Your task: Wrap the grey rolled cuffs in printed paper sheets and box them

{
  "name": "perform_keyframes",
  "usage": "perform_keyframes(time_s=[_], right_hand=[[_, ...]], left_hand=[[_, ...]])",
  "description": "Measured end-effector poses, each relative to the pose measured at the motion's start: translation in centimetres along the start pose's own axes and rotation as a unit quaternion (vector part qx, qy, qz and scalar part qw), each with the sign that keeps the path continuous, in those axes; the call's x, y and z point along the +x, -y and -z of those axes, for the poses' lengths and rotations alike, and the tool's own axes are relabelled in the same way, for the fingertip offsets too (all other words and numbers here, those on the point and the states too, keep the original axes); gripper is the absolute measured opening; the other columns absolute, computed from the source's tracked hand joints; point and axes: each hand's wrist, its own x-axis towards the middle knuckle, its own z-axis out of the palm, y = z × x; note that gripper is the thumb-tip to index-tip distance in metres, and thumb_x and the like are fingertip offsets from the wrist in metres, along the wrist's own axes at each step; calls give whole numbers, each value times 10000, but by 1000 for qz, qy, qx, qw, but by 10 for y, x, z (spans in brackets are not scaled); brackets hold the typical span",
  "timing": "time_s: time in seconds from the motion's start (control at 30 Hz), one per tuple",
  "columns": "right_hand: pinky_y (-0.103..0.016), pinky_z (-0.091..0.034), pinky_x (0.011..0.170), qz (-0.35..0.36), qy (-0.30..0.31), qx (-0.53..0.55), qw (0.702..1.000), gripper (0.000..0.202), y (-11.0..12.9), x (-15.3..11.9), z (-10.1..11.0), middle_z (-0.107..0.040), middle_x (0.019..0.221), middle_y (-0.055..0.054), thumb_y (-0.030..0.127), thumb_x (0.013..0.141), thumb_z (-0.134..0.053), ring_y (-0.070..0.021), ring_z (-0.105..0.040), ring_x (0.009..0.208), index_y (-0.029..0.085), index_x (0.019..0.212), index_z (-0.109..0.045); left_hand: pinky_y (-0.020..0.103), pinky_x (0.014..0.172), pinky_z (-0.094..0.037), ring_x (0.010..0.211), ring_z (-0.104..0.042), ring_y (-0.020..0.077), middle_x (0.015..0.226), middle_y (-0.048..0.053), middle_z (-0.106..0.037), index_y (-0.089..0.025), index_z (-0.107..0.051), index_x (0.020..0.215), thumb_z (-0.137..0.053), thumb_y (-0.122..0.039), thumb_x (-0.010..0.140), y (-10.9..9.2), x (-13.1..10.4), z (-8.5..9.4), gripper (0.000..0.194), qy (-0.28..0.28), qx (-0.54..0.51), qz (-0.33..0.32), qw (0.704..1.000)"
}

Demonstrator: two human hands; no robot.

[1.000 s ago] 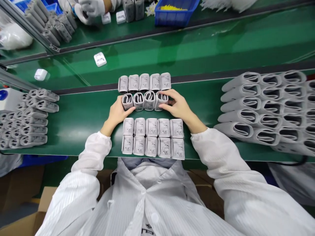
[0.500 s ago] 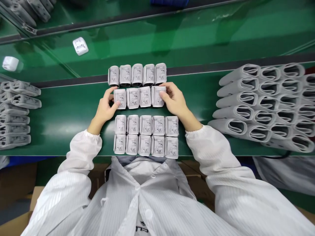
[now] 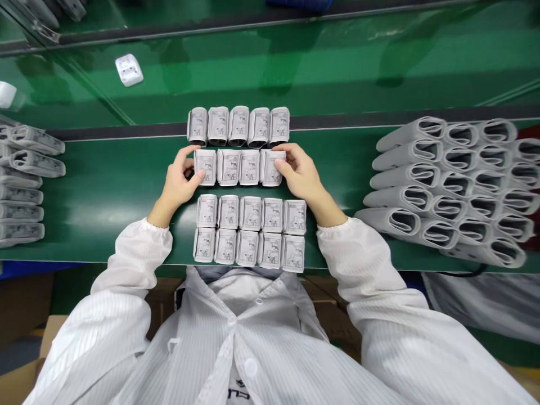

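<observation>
My left hand (image 3: 179, 179) pinches the leftmost folded grey cuff (image 3: 205, 167) of a short row, thumb on its printed face. At the other end of that row, my right hand (image 3: 299, 171) grips the rightmost folded cuff (image 3: 272, 167), thumb in front and fingers behind. Two more folded cuffs (image 3: 239, 167) stand side by side between them. Behind lies another row of rolled cuffs (image 3: 238, 125), close to the held row. Nearer my body, two rows of folded cuffs (image 3: 250, 214) lie edge to edge with printed sides up.
Grey rolled cuffs (image 3: 453, 183) are stacked in layers at the right of the green bench (image 3: 118, 197). A smaller stack of folded cuffs (image 3: 25, 185) stands at the left. A white plastic piece (image 3: 129, 70) is on the green back panel.
The view has shifted slightly. A small gap now shows between the leftmost cuff in my left hand and its neighbour. Both hands keep their grip in nearly the same place.
</observation>
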Motion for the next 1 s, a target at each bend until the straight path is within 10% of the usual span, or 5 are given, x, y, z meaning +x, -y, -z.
perform_keyframes(time_s=[1.0], right_hand=[[-544,-677,953,-13,14,42,999,763,1,2,-1,-716,1086,-75,1013,909,-650,-328,-742,1054,347,1276,-702]], left_hand=[[481,715,-654,812,-777,295,898,43,-633,-353,-576,1494,-437,-1131,830,8,2,-2,1033,-31,-8,-22,999]])
